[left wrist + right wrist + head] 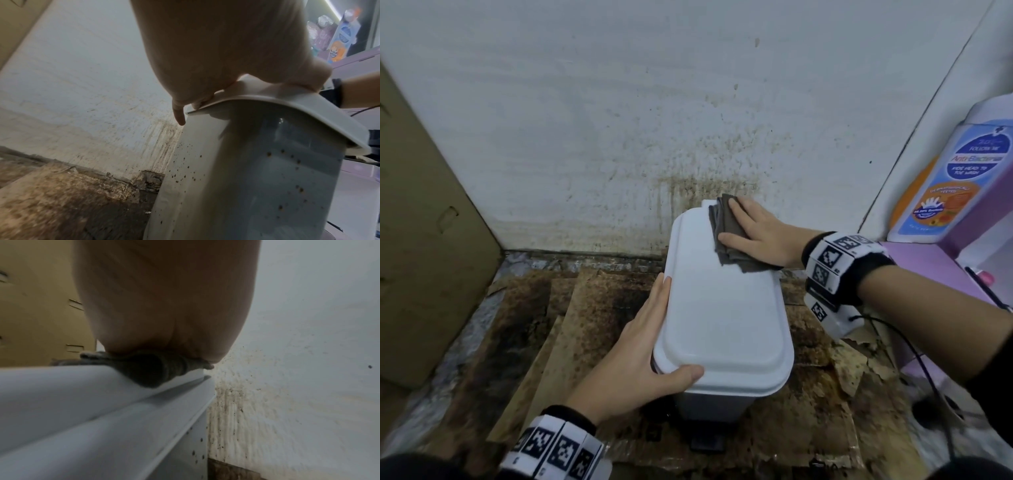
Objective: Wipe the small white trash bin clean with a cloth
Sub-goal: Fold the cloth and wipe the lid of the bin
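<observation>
The small white trash bin (pixel 722 315) stands on the floor against the wall with its lid closed. My right hand (pixel 751 233) lies flat on a folded grey cloth (pixel 724 222) and presses it onto the lid's far right corner. My left hand (pixel 650 342) clasps the lid's near left corner, thumb on top and fingers along the left edge. In the left wrist view, the left hand (pixel 205 65) sits on the lid rim, and the bin's side (pixel 257 178) is dotted with brown specks. The right wrist view shows the right hand (pixel 164 305) over the bunched cloth (pixel 152 369) at the lid's edge.
The white wall (pixel 688 137) behind the bin is stained brown. Dirty cardboard sheets (pixel 534 325) cover the floor. A cardboard box (pixel 424 222) stands at the left. At the right are a purple cabinet (pixel 928 263), a wash bottle (pixel 955 178) and a black cable (pixel 914 349).
</observation>
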Demonstrator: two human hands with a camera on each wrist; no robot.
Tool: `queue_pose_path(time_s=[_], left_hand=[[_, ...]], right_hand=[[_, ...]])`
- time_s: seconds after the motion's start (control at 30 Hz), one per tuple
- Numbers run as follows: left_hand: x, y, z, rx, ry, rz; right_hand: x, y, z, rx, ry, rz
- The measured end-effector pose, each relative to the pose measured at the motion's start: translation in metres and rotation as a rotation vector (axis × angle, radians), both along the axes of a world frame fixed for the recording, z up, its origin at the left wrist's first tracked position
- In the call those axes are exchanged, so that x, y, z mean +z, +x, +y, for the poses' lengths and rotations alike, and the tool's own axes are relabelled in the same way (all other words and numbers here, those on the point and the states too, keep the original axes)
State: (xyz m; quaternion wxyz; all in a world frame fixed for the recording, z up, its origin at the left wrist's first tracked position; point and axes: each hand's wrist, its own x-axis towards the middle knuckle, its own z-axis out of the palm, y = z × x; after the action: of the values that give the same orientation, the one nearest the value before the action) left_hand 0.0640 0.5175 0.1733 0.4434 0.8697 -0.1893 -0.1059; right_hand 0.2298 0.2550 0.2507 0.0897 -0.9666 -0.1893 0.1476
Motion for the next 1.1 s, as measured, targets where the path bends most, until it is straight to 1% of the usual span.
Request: queue_pose_path(time_s=[0.13, 0.27, 0.4, 0.53, 0.63, 0.7, 0.77, 0.9, 1.0, 1.1], left_hand=[[0.000, -0.001, -0.001, 0.025, 0.112, -0.088], [0.000, -0.001, -0.003, 0.026, 0.104, -0.109], [0.001, -0.001, -0.003, 0.017, 0.103, -0.111], [0.002, -0.001, -0.003, 0.013, 0.118, -0.109], [0.000, -0.001, -0.003, 0.019, 0.111, -0.108], [-0.001, -0.001, -0.004, 0.022, 0.092, -0.100], [-0.001, -0.001, -0.004, 0.029, 0.059, -0.082], [-0.002, -0.002, -0.004, 0.024, 0.011, -0.050], [-0.003, -0.001, -0.003, 0.020, -0.007, -0.031], [-0.004, 0.000, -0.004, 0.010, -0.015, -0.025]], right_hand=[[-0.006, 0.000, -0.002, -0.033, 0.062, -0.024], [-0.009, -0.031, -0.006, -0.028, 0.101, -0.062], [-0.015, -0.082, -0.005, -0.018, 0.144, -0.088], [-0.026, -0.147, 0.000, -0.019, 0.210, -0.189], [-0.028, -0.191, 0.011, -0.053, 0.195, -0.223], [-0.028, -0.208, 0.016, -0.075, 0.169, -0.221], [-0.026, -0.214, 0.020, -0.101, 0.166, -0.213], [-0.022, -0.207, 0.026, -0.157, 0.187, -0.213], [-0.022, -0.190, 0.027, -0.173, 0.177, -0.238], [-0.020, -0.161, 0.021, -0.165, 0.167, -0.217]])
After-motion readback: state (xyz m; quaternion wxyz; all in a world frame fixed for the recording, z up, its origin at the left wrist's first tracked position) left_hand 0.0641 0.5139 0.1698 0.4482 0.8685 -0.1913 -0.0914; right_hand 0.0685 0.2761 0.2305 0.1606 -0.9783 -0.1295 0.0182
